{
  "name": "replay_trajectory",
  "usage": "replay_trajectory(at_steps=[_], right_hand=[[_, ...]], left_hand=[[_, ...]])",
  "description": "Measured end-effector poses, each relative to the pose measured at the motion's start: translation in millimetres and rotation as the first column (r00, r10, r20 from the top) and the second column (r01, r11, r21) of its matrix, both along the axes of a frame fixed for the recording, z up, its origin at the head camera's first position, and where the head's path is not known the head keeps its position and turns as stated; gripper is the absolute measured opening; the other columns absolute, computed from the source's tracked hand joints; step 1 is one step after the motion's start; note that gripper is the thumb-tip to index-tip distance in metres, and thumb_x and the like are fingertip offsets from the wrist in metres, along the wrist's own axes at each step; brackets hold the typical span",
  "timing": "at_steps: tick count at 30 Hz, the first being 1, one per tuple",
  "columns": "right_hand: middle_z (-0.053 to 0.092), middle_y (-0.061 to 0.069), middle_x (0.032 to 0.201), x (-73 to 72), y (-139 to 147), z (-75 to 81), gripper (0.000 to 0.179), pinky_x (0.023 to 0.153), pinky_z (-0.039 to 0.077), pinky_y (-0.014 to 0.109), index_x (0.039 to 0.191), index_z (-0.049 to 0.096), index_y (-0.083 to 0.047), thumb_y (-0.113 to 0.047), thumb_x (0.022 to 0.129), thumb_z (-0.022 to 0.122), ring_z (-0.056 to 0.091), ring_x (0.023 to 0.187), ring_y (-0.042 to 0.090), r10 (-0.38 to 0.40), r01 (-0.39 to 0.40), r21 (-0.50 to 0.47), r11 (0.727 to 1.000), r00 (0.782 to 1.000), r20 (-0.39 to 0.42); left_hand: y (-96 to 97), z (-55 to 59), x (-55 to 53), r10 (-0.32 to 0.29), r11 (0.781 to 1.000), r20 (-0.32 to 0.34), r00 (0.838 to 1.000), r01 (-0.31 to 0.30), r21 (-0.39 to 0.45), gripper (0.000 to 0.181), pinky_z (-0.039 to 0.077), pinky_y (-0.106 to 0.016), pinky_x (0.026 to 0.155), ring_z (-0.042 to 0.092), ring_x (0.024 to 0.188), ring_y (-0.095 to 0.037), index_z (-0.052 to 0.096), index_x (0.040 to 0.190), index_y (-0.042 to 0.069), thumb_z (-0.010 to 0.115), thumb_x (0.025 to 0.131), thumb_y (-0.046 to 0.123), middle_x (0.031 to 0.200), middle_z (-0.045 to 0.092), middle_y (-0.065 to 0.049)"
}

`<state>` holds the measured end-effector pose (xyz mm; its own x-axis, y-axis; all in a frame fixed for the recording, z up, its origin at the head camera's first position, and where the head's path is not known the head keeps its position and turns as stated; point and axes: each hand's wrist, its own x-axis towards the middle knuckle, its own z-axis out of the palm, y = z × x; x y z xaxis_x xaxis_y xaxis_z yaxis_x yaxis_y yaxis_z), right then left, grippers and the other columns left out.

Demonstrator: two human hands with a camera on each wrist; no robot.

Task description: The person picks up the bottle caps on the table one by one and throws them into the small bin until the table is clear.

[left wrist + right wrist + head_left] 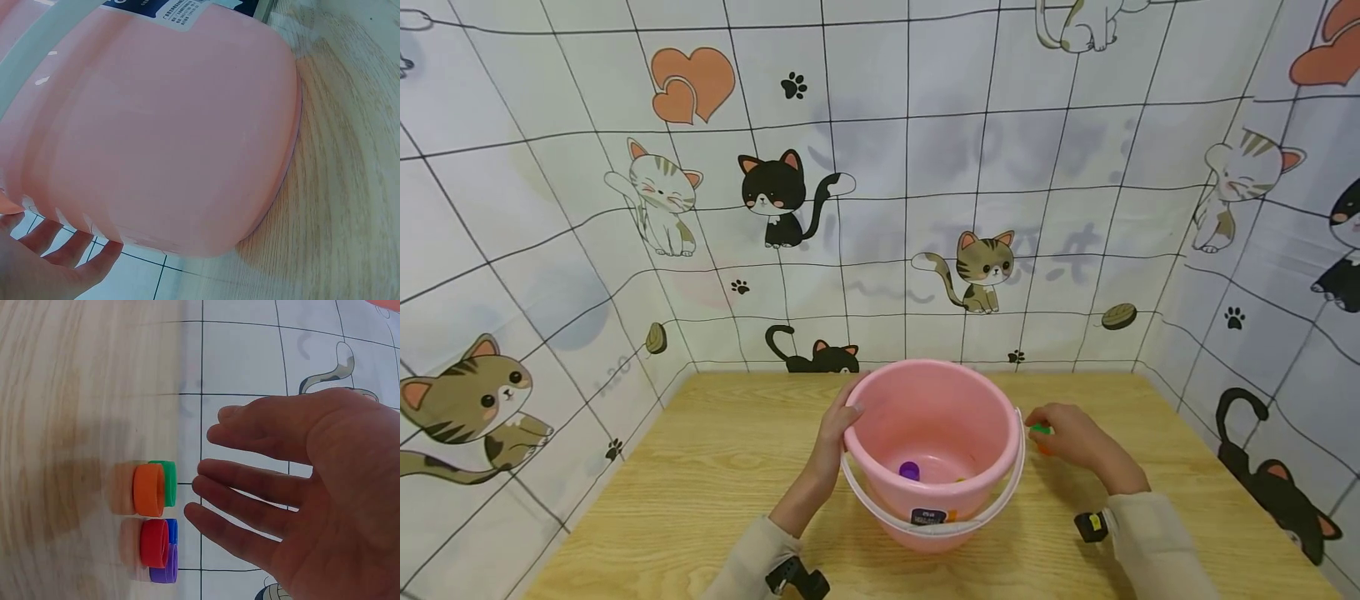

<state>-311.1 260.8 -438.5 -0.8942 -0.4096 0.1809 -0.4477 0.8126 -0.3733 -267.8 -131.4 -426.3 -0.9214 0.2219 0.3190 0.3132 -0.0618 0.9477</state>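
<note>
A pink bucket with a white handle stands upright on the wooden table. My left hand grips its left rim, thumb over the edge; in the left wrist view the fingers lie along the outer wall. Inside the bucket are a purple bottle cap and a sliver of something yellow. To the right of the bucket, my right hand hovers beside an orange cap and a green cap. Its fingers are loosely extended and hold nothing. Red, blue and purple caps sit close by.
The white handle hangs down over the bucket's front, across a dark label. Behind the wooden table and at both sides rises a white gridded cloth printed with cats.
</note>
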Motion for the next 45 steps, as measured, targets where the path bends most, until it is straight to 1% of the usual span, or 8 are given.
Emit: replay_trajectory(at_steps=[4,6,12,17,24,32,39,45], right_hand=[[0.075,0.014,0.099,-1.1,0,-2.1,0.015,0.083,0.057,0.053,0.102,0.076,0.000,-0.010,0.091,0.071,0.069,0.095,0.035,0.005,-0.005,0.001,1.000,1.000,-0.028],[0.075,0.015,0.099,-1.7,1,-3.1,0.015,0.084,0.057,0.055,0.100,0.076,0.001,-0.010,0.090,0.072,0.069,0.095,0.037,0.011,-0.011,0.008,1.000,0.999,-0.038],[0.075,0.012,0.094,-4.7,2,-9.1,0.015,0.080,0.057,0.051,0.098,0.077,0.001,-0.008,0.087,0.072,0.069,0.090,0.032,0.015,-0.014,0.019,1.000,0.999,-0.052],[0.074,0.010,0.092,-5.6,3,-13.6,0.015,0.074,0.054,0.042,0.097,0.077,-0.001,-0.007,0.085,0.071,0.066,0.086,0.026,0.019,-0.019,0.005,1.000,0.999,-0.038],[0.072,0.007,0.091,-3.5,2,-14.7,0.014,0.070,0.051,0.036,0.101,0.078,-0.002,-0.007,0.090,0.071,0.059,0.082,0.017,0.005,-0.005,0.008,1.000,1.000,-0.030],[0.073,0.010,0.094,-3.1,2,-16.6,0.016,0.072,0.055,0.040,0.103,0.077,0.000,-0.005,0.088,0.074,0.063,0.084,0.021,0.008,-0.008,0.016,1.000,1.000,-0.006],[0.072,0.010,0.092,-2.9,2,-16.8,0.015,0.072,0.054,0.039,0.100,0.077,-0.001,-0.001,0.085,0.074,0.063,0.084,0.022,0.013,-0.012,0.019,1.000,1.000,-0.020],[0.074,0.012,0.094,-3.4,2,-16.8,0.019,0.071,0.055,0.039,0.101,0.077,0.002,0.002,0.083,0.074,0.063,0.083,0.021,-0.002,0.002,0.025,1.000,1.000,0.022]], left_hand=[[-0.5,0.3,-0.1,0.010,1.000,-0.006,1.000,-0.010,-0.008,0.061,0.047,-0.048,0.107,0.053,0.133,-0.037,0.039,0.159,0.025,0.041,0.100,0.036,0.154,0.052,-0.006],[-0.7,0.4,-0.1,0.012,1.000,-0.003,1.000,-0.012,-0.010,0.060,0.047,-0.046,0.107,0.053,0.134,-0.035,0.040,0.159,0.027,0.041,0.100,0.036,0.154,0.052,-0.005],[-1.5,0.0,0.0,0.005,1.000,-0.003,1.000,-0.005,-0.006,0.058,0.050,-0.045,0.105,0.054,0.133,-0.037,0.040,0.158,0.029,0.041,0.100,0.035,0.155,0.051,-0.007],[-2.5,0.0,0.3,0.004,1.000,0.000,1.000,-0.004,-0.008,0.058,0.050,-0.045,0.104,0.055,0.132,-0.036,0.041,0.158,0.030,0.041,0.100,0.036,0.154,0.052,-0.006],[-1.3,1.9,0.3,-0.002,1.000,-0.006,1.000,0.002,0.003,0.054,0.050,-0.047,0.105,0.055,0.133,-0.034,0.044,0.154,0.035,0.042,0.100,0.034,0.153,0.053,-0.004],[-0.9,1.2,0.8,0.000,1.000,-0.003,1.000,0.000,0.001,0.053,0.050,-0.046,0.105,0.056,0.132,-0.035,0.044,0.154,0.036,0.042,0.101,0.035,0.153,0.053,-0.004],[-0.7,1.5,0.7,0.002,1.000,-0.003,1.000,-0.002,-0.004,0.058,0.051,-0.041,0.105,0.055,0.133,-0.034,0.040,0.158,0.031,0.041,0.101,0.036,0.155,0.051,-0.006],[-1.5,0.8,0.6,0.002,1.000,-0.001,1.000,-0.002,0.003,0.056,0.049,-0.048,0.108,0.054,0.135,-0.033,0.042,0.156,0.035,0.042,0.100,0.035,0.155,0.052,-0.003]])
